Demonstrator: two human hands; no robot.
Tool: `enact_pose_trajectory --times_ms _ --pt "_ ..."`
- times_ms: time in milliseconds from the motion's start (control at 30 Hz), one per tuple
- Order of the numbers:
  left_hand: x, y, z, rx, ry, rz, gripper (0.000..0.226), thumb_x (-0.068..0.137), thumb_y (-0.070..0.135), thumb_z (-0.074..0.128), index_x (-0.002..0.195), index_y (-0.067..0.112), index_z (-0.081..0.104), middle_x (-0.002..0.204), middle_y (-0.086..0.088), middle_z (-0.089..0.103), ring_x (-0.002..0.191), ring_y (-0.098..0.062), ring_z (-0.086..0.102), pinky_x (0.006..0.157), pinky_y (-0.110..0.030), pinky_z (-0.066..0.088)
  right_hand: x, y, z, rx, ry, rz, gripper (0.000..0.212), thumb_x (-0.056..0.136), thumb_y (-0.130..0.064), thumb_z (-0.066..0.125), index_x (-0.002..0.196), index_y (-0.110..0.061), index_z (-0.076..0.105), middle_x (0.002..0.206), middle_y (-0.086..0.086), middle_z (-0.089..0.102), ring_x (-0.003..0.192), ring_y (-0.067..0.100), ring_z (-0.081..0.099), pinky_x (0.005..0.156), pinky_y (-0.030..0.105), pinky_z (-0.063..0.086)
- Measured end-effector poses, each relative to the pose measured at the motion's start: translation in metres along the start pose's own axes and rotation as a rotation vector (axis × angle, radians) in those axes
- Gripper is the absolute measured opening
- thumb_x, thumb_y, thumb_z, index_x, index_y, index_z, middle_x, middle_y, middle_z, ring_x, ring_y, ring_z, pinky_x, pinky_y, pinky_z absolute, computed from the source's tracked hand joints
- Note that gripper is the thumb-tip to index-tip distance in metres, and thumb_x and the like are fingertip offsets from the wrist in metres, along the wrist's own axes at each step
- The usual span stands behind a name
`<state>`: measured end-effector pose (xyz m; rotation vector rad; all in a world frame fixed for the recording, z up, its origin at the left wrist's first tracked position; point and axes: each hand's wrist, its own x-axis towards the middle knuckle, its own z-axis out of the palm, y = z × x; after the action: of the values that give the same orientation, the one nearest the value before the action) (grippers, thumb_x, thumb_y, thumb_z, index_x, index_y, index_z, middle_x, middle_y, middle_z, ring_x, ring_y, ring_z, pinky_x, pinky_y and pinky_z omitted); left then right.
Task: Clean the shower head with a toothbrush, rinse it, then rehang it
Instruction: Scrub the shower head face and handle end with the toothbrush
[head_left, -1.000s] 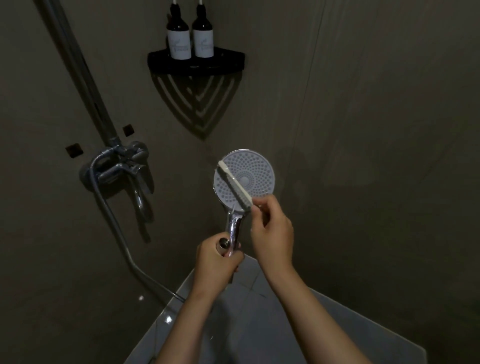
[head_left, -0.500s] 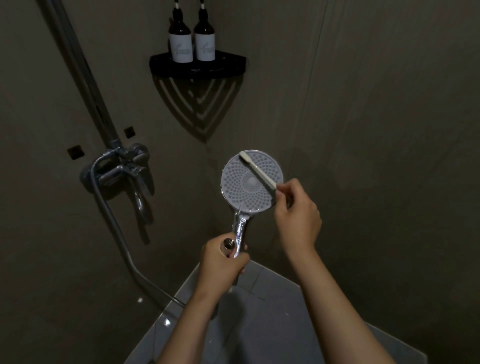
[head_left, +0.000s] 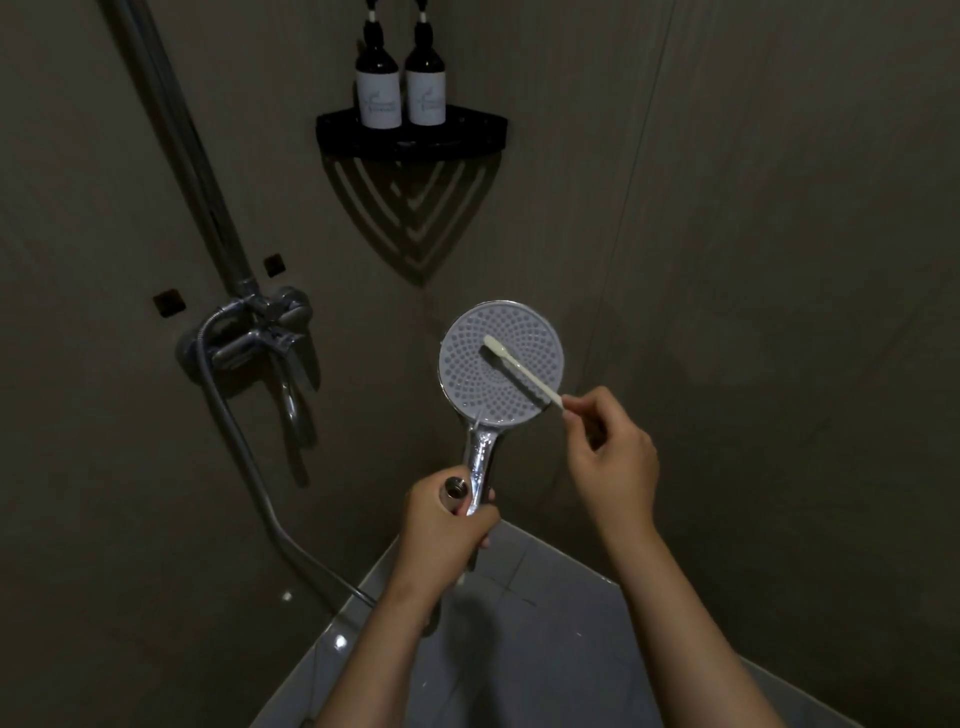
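Chrome shower head (head_left: 501, 364) was held face-up by its handle, fully enclosed in the left hand (head_left: 441, 525), in front of the wall corner. White toothbrush (head_left: 522, 371) was pinched at its end by the right hand (head_left: 613, 467), bristles laid on the nozzle face.

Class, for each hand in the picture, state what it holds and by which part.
The left hand grips the shower head by the lower end of its chrome handle. The right hand pinches the toothbrush by its handle end.
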<state>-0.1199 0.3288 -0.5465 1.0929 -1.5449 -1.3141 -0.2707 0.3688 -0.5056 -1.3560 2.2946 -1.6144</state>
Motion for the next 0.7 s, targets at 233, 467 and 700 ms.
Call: enact_pose_trajectory --times_ms 233,467,700 --pt "-0.003 0.000 0.004 0.015 -0.021 -0.009 0.015 0.068 -0.013 0.061 0.065 0.002 0.059 0.051 -0.005 0.051 0.044 -0.016 0.051 0.045 -0.025 0.046 0.022 -0.005 -0.005 -0.116 0.099 0.030 0.005 0.091 -0.023 0.055 0.090 -0.025 0.059 0.084 -0.010 0.067 0.075 0.014 0.060 0.060 0.030 0.042" --pt "-0.003 0.002 0.000 0.005 -0.016 -0.028 0.015 0.069 -0.013 0.061 0.067 0.001 0.059 0.050 -0.004 0.052 0.042 -0.015 0.052 0.044 -0.025 0.044 0.021 -0.002 -0.008 0.033 0.095 -0.004 0.007 0.091 -0.019 0.057 0.089 -0.025 0.059 0.088 -0.010 0.069 0.081 0.014 0.066 0.069 0.045 0.055" --pt "0.001 0.002 -0.002 0.018 -0.001 -0.022 0.012 0.070 -0.013 0.061 0.068 -0.001 0.059 0.049 -0.004 0.052 0.042 -0.016 0.053 0.043 -0.026 0.044 0.007 0.011 -0.007 -0.025 -0.016 -0.039 0.004 0.088 -0.021 0.060 0.085 -0.025 0.061 0.078 -0.010 0.067 0.070 0.014 0.063 0.060 0.041 0.053"
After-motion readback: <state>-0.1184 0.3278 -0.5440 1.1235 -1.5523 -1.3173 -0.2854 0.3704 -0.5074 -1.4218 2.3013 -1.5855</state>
